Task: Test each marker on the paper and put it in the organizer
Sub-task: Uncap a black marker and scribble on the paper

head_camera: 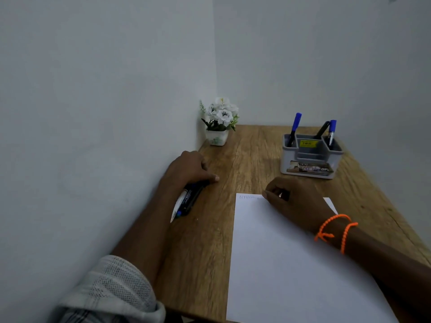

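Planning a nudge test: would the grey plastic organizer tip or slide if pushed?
The grey plastic organizer probably slides rather than tips: it looks wide and low. Likely light, holding only three markers. The smooth wooden table suggests little grip.

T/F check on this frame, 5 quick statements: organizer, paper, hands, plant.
1. The organizer already holds markers. True.
2. The paper is blank. False: faint marks run along its top left edge.
3. The left hand rests on the markers on the table. True.
4. The potted flowers stand on the paper. False: they stand in the far left corner of the table.
5. The right hand is inside the organizer. False: it is at the paper's top edge.
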